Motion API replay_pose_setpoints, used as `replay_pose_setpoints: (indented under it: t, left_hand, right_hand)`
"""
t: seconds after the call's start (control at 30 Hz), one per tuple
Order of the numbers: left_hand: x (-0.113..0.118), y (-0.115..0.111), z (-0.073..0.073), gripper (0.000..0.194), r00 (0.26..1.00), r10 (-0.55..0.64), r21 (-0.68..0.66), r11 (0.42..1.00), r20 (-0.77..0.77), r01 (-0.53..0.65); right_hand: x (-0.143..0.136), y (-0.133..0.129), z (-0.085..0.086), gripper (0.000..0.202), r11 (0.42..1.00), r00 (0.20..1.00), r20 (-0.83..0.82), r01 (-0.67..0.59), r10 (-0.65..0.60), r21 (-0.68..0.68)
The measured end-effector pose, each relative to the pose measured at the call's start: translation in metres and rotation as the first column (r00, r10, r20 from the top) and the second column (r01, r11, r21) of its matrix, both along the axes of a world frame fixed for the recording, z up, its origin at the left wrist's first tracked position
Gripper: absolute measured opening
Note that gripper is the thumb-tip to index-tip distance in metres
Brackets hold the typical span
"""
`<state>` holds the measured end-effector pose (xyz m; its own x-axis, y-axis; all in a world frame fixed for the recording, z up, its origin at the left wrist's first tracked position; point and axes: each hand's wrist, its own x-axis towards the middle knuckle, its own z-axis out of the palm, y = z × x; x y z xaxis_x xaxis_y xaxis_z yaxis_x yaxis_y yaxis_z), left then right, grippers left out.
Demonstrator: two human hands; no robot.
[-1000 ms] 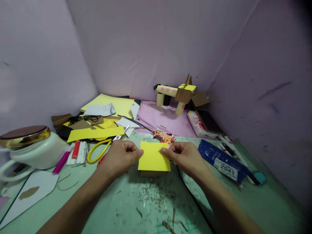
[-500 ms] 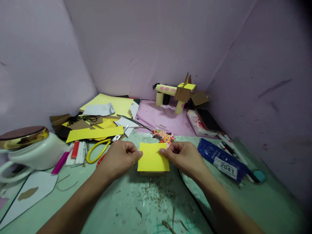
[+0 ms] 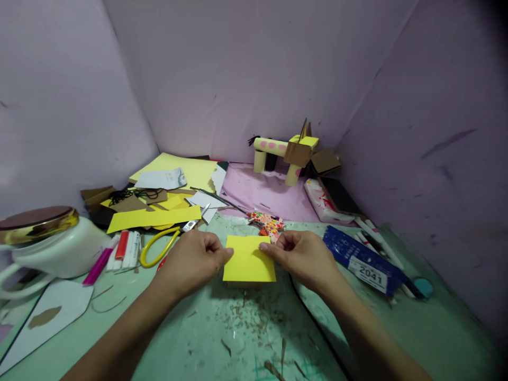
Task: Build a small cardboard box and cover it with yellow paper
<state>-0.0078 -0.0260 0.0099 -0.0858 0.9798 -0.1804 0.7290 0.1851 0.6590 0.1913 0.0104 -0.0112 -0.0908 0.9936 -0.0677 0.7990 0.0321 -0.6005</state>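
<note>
A small rectangle of yellow paper point(image 3: 249, 262) is held level between my two hands, over the middle of the table. My left hand point(image 3: 200, 260) pinches its left edge between thumb and curled fingers. At the right edge, my right hand point(image 3: 304, 258) grips it with the thumb lying on top. A thin brown edge, perhaps cardboard, peeks out below the paper's near side; most of it is hidden. Just behind the paper lies a flower-patterned glue gun point(image 3: 268, 222). Yellow-handled scissors point(image 3: 161, 246) rest beside my left hand.
A lidded white mug point(image 3: 59, 243) and several markers point(image 3: 129, 251) stand left. Paper and cardboard scraps point(image 3: 154, 216) pile behind them. A cardboard animal figure point(image 3: 283, 151) stands at the back. A blue packet point(image 3: 361, 262) lies right; a black cord point(image 3: 313, 317) and brown crumbs point(image 3: 250, 317) are in front.
The yellow paper has tipped and dropped slightly toward me, so less of the brown edge below it shows. Both hands keep their grip and have barely moved.
</note>
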Motion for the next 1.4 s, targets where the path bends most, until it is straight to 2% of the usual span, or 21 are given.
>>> replay_pose_setpoints:
  t: [0.1, 0.2, 0.27, 0.3, 0.33, 0.37, 0.4, 0.47, 0.53, 0.63, 0.8, 0.97, 1.1, 1.2, 1.4]
  left_hand:
    - [-0.006, 0.000, 0.002, 0.041, 0.998, -0.016, 0.032, 0.999, -0.057, 0.018]
    - [-0.018, 0.001, 0.005, 0.044, 0.995, 0.058, 0.148, 0.988, -0.077, -0.047]
    - [-0.027, 0.003, 0.007, 0.038, 0.996, 0.064, 0.197, 0.979, -0.059, -0.052]
    - [-0.032, 0.003, 0.008, 0.032, 0.999, 0.016, 0.185, 0.983, -0.042, -0.008]
    - [-0.036, 0.002, 0.008, 0.027, 0.998, -0.062, 0.147, 0.987, -0.025, 0.065]
    - [-0.039, 0.002, 0.007, 0.031, 0.989, -0.149, 0.084, 0.985, -0.006, 0.149]
    - [-0.041, 0.001, 0.006, 0.045, 0.974, -0.224, 0.012, 0.975, 0.012, 0.224]
    - [-0.042, -0.001, 0.000, 0.075, 0.952, -0.303, -0.096, 0.948, 0.028, 0.305]
    - [-0.038, -0.003, -0.008, 0.087, 0.935, -0.349, -0.119, 0.928, 0.055, 0.353]
    - [-0.027, -0.003, -0.020, 0.086, 0.884, -0.452, -0.052, 0.886, 0.120, 0.460]
    - [-0.012, -0.004, -0.031, 0.073, 0.906, -0.405, 0.006, 0.913, 0.123, 0.408]
    - [-0.010, -0.007, -0.032, 0.079, 0.908, -0.390, 0.050, 0.921, 0.153, 0.387]
    - [-0.010, -0.008, -0.028, 0.067, 0.915, -0.367, 0.016, 0.929, 0.168, 0.370]
    - [-0.010, -0.008, -0.029, 0.068, 0.909, -0.366, 0.034, 0.930, 0.199, 0.367]
    - [-0.011, -0.005, -0.037, 0.070, 0.882, -0.371, 0.123, 0.928, 0.291, 0.350]
  right_hand:
    - [0.003, -0.001, -0.001, 0.042, 0.997, 0.996, -0.095, 0.005, 0.002, 0.077]
    - [0.006, -0.006, 0.001, 0.033, 0.953, 0.972, -0.234, 0.085, -0.016, 0.291]
    - [0.007, -0.012, 0.002, 0.024, 0.856, 0.964, -0.262, 0.099, 0.044, 0.508]
    - [0.007, -0.015, 0.002, 0.023, 0.793, 0.967, -0.231, 0.058, 0.106, 0.607]
    - [0.007, -0.018, 0.001, 0.026, 0.731, 0.969, -0.169, -0.015, 0.177, 0.682]
    - [0.007, -0.020, -0.001, 0.032, 0.681, 0.966, -0.085, -0.108, 0.244, 0.725]
    - [0.006, -0.023, -0.004, 0.039, 0.644, 0.954, 0.010, -0.210, 0.300, 0.736]
    - [0.005, -0.026, -0.010, 0.056, 0.600, 0.911, 0.194, -0.389, 0.364, 0.699]
    - [0.001, -0.028, -0.015, 0.071, 0.570, 0.857, 0.343, -0.513, 0.385, 0.642]
    - [-0.006, -0.029, -0.019, 0.080, 0.524, 0.784, 0.492, -0.620, 0.380, 0.584]
    - [-0.014, -0.026, -0.020, 0.087, 0.443, 0.689, 0.641, -0.717, 0.338, 0.538]
    - [-0.016, -0.023, -0.024, 0.091, 0.358, 0.609, 0.719, -0.788, 0.333, 0.502]
    - [-0.021, -0.024, -0.027, 0.095, 0.354, 0.581, 0.736, -0.808, 0.348, 0.470]
    - [-0.025, -0.023, -0.028, 0.096, 0.365, 0.580, 0.720, -0.810, 0.381, 0.459]
    - [-0.025, -0.019, -0.029, 0.100, 0.406, 0.546, 0.638, -0.836, 0.542, 0.370]
